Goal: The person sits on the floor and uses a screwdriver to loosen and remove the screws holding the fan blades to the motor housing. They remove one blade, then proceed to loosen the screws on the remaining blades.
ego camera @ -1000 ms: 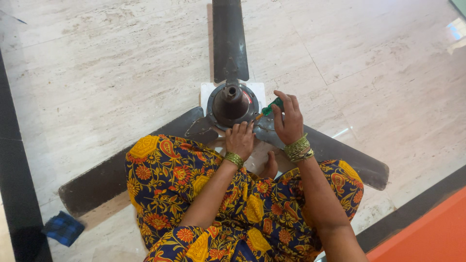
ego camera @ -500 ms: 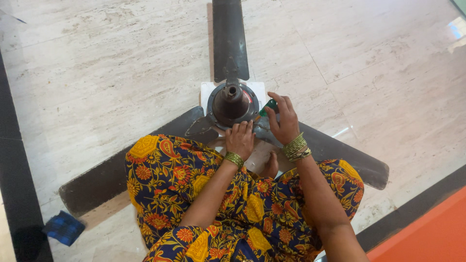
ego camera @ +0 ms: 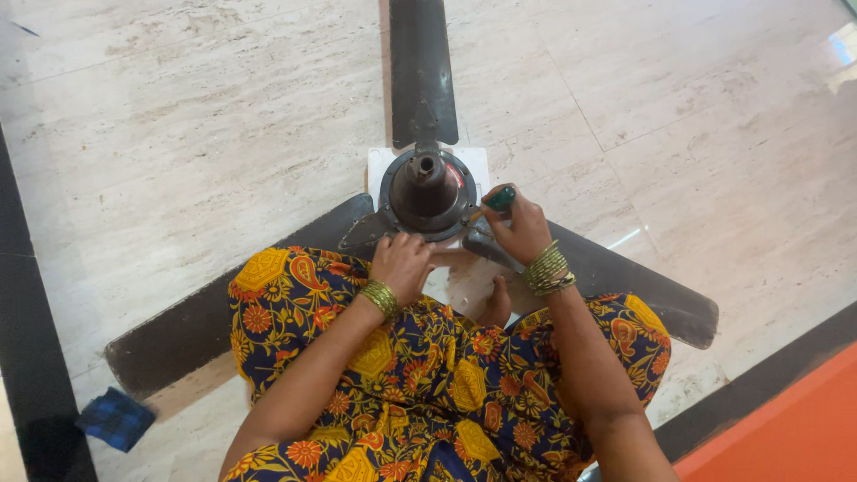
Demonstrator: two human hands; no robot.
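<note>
Right hand just right of frame centre, fingers curled tight around a green-handled screwdriver, green end poking up past the knuckles, tip hidden against the rim of the motor housing. Left hand just below centre, closed loosely with nothing in it, fingertips resting on the lower rim of the same housing. Stacked green-gold bangles on the right wrist, a narrower band of them on the left.

Ceiling fan lying flat on the floor at frame centre, touching both hands. Dark brown, dusty, worn matte. One round motor housing, domed, with a short open-ended stub at the top and a flanged rim carrying a small red patch on its right side. Three blades: one running straight to the top edge, one reaching to the lower left, one to the lower right, each long, flat and round-ended.

One white sheet under the hub, corners showing at upper left and upper right of it. One bare foot tucked below the hub. Lap in blue cloth printed with orange and yellow flowers. One blue checked cloth at lower left, well apart. Pale marble floor with dark border strips; one orange area at the lower right corner.
</note>
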